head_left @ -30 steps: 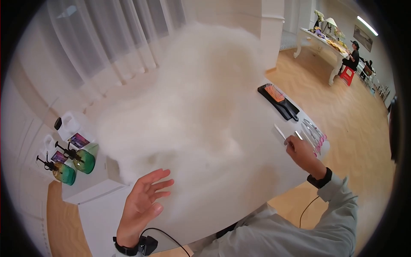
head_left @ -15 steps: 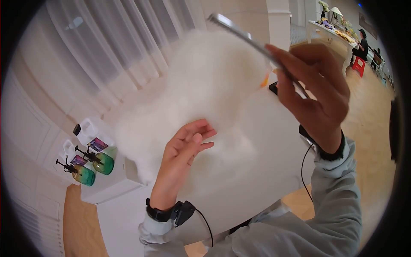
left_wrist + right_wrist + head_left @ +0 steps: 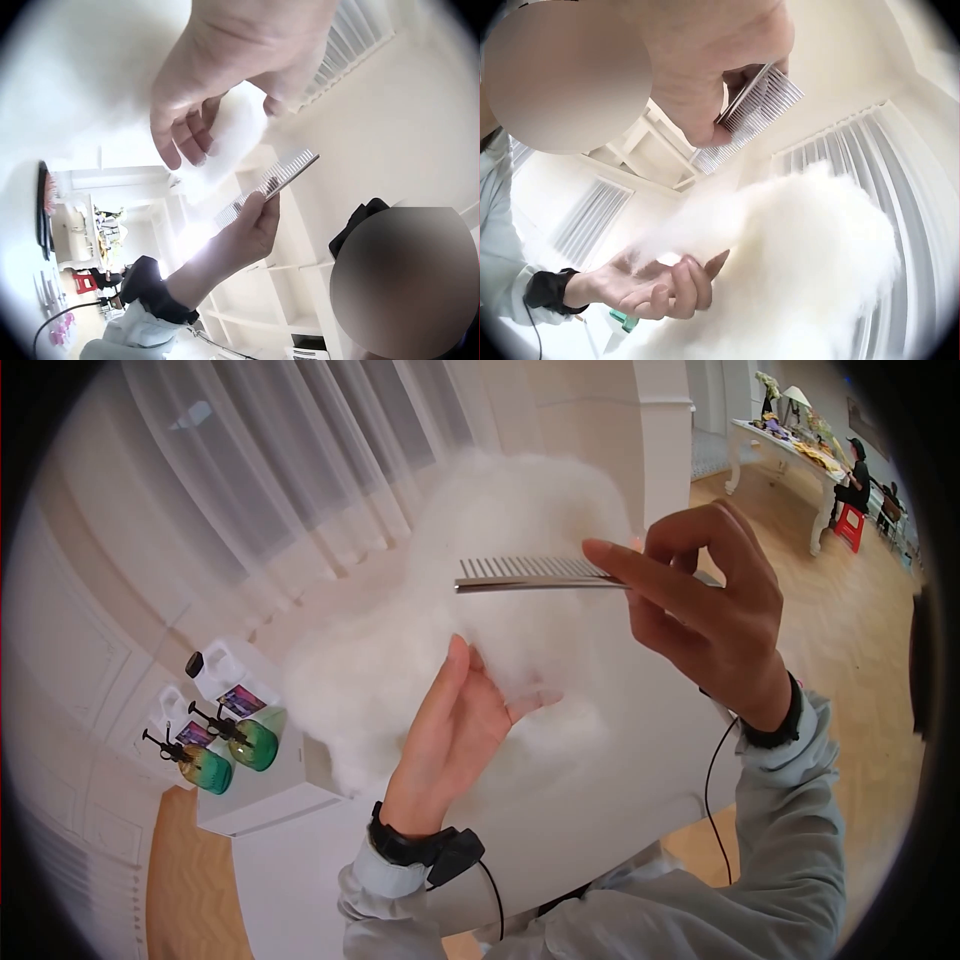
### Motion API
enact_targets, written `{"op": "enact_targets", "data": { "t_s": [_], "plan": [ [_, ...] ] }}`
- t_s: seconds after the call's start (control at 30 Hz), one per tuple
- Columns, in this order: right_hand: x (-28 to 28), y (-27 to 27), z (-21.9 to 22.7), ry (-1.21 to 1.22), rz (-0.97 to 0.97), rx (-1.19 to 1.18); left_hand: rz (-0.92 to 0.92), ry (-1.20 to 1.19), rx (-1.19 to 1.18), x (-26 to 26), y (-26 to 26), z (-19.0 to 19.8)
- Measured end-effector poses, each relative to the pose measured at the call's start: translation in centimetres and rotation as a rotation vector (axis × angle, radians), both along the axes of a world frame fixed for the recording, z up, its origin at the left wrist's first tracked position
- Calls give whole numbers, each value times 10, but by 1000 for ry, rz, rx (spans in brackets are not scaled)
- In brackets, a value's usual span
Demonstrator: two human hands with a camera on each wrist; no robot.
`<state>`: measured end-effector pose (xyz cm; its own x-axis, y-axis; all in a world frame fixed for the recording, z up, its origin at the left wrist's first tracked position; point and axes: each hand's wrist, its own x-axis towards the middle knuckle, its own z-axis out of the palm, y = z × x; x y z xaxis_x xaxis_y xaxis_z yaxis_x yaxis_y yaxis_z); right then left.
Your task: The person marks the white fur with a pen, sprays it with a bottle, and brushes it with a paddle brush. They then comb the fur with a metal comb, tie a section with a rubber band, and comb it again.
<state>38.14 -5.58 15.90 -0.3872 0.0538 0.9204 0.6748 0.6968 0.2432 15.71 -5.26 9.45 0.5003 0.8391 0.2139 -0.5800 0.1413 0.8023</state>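
A white, fluffy mass of fur (image 3: 350, 670) stands on the white table (image 3: 620, 800). My right hand (image 3: 720, 595) pinches a metal grooming comb (image 3: 540, 582) between thumb and fingers. The comb lies level in front of the upper fur, its teeth pointing up in the head view. Below it, my left hand (image 3: 455, 735) is cupped at a jutting tuft (image 3: 697, 225), palm upward and fingers loosely bent. Fur partly veils its fingertips in the head view, while the left wrist view has the tuft between its thumb and fingers.
Two green-and-amber spray bottles (image 3: 252, 745) and white jugs (image 3: 232, 670) stand at the left by a white box (image 3: 265, 800). A brush (image 3: 46, 199) and pink-handled scissors (image 3: 64, 326) lie at the table's side. A cable (image 3: 712, 790) hangs from my right wrist.
My right hand has lifted the comb from the table's right side and brought it over to the fur, turning it level. My left hand has moved right and forward to the tuft.
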Motion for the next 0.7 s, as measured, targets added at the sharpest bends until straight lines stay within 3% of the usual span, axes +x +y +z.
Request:
{"op": "enact_targets", "data": {
  "t_s": [0.17, 0.23, 0.27, 0.33, 0.43, 0.57, 0.7],
  "plan": [
    [-3, 5, 10, -7, -5, 65, 18, 46, -7, 11, 7, 11],
    [-3, 4, 10, 7, -18, 6, -153, -59, -13, 12, 11, 11],
    [-4, 2, 7, 7, -17, 7, -152, -58, -12, 10, 13, 8],
    [-6, -4, -7, -123, 38, -99, -378, -313, -78, 5, 19, 3],
    [-8, -12, -27, -234, 128, -100, -267, -177, -103, 8, 15, 9],
    [-6, -23, -19, -284, 134, -147, -307, -175, -73, 9, 19, 7],
    [-5, -7, 4, -171, 71, -78, -386, -340, -106, 7, 26, -1]
  ]
}}
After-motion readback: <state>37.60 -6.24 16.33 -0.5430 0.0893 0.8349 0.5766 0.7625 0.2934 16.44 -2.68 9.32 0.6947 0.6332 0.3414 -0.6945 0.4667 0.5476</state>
